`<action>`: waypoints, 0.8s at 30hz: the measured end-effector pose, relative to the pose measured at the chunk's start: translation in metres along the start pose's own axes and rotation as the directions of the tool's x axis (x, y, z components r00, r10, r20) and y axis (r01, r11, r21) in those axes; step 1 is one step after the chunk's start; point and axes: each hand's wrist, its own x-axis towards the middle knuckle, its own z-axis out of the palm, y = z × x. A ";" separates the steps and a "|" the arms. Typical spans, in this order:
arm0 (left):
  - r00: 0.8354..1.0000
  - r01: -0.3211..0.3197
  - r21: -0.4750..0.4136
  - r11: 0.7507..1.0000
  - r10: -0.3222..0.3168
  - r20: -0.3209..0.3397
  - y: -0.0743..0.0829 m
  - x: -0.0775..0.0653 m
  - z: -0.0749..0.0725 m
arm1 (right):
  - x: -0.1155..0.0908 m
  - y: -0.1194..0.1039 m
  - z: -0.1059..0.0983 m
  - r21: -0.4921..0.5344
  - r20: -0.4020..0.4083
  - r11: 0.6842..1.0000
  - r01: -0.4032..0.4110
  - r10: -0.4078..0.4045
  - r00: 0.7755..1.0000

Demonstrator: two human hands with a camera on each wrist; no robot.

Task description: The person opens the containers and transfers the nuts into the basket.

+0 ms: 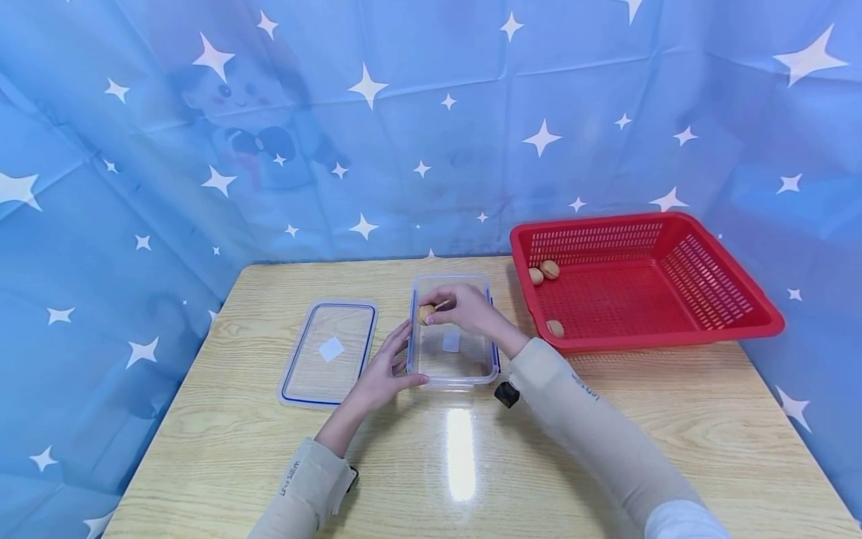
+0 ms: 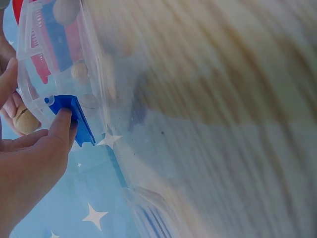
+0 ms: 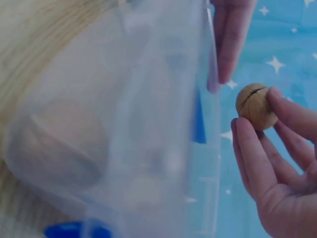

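Observation:
A clear plastic food container (image 1: 454, 367) with blue latches stands at the middle of the table, a white label on its bottom. Above its opening my right hand (image 1: 465, 308) pinches a walnut (image 3: 256, 106) between thumb and fingertips. My left hand (image 1: 384, 374) rests against the container's left side, thumb at the front corner. One of its fingers touches a blue latch (image 2: 74, 119), which hangs down. Round, walnut-like shapes (image 2: 79, 72) show through the clear wall in the left wrist view; I cannot tell whether they lie inside.
A clear lid (image 1: 330, 352) with a blue seal and a white label lies left of the container. To the right, a red plastic basket (image 1: 663, 338) has a few walnuts (image 1: 550, 269) along its left side. A blue star-patterned curtain (image 1: 431, 135) hangs behind the wooden table (image 1: 222, 419).

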 end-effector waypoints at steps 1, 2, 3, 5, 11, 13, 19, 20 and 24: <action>1.000 -0.001 -0.002 1.000 0.001 -0.001 0.000 0.000 0.000 | 0.000 -0.001 -0.002 0.003 -0.002 1.000 -0.001 0.001 1.000; 1.000 -0.001 -0.003 1.000 0.001 -0.002 0.000 0.000 0.000 | 0.001 -0.002 -0.004 0.005 -0.005 1.000 -0.006 0.006 1.000; 1.000 -0.002 -0.005 1.000 0.002 -0.003 0.000 0.000 0.000 | 0.001 -0.004 -0.006 0.009 -0.007 1.000 -0.010 0.010 1.000; 1.000 0.000 -0.006 1.000 0.000 -0.006 0.001 0.000 0.000 | 0.001 -0.007 -0.010 0.002 -0.011 1.000 -0.006 0.006 1.000; 1.000 0.004 0.003 1.000 -0.004 -0.009 0.002 0.000 0.001 | 0.002 -0.016 -0.024 -0.039 -0.027 0.999 -0.018 0.017 1.000; 1.000 0.002 0.006 1.000 -0.002 -0.009 0.002 0.000 0.001 | 0.003 -0.019 -0.028 -0.040 -0.034 0.999 -0.025 0.024 0.999; 1.000 0.004 0.000 1.000 -0.004 -0.010 0.000 0.000 0.001 | 0.005 -0.025 -0.039 -0.050 -0.064 0.998 -0.025 0.022 0.998; 1.000 0.006 -0.002 1.000 -0.006 -0.010 0.000 0.001 0.001 | 0.005 -0.025 -0.041 -0.050 -0.067 0.999 -0.021 0.018 0.998; 1.000 -0.001 0.002 1.000 0.001 -0.008 0.000 0.001 0.001 | 0.006 -0.029 -0.051 -0.027 -0.072 1.000 -0.013 0.011 0.997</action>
